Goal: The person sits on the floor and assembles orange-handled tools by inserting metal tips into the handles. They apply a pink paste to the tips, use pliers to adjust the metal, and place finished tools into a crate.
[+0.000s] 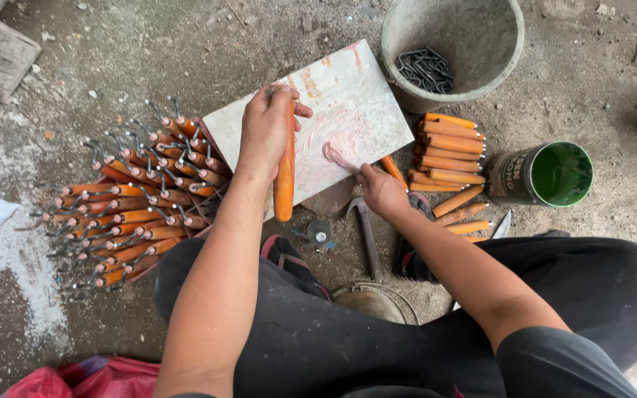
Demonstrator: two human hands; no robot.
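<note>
A rough, dusty concrete floor (149, 44) carries everything here, and the person sits low over it with dark trousers filling the near edge. In the middle, the left hand (267, 133) has its fingers wrapped tightly around a smooth orange wooden handle (284, 184), whose long axis runs almost straight toward the person, top end tucked under the palm, free end pointing down past the board's edge. Beneath lies a pale flat board (333, 88), smeared with pinkish paste. The right hand (381, 191) pinches a thin stick (337, 156) into that paste, fingers closed on it. Right of the board sit loose orange handles (447, 155) in a stack, a green-lined tin can (547, 175) and a grey bucket (451, 44) holding bent wire hooks (425, 70). Left, a fan of handles fitted with hooks (138, 206) crowds the board's corner. A hammer (366, 232) lies near the knees.
</note>
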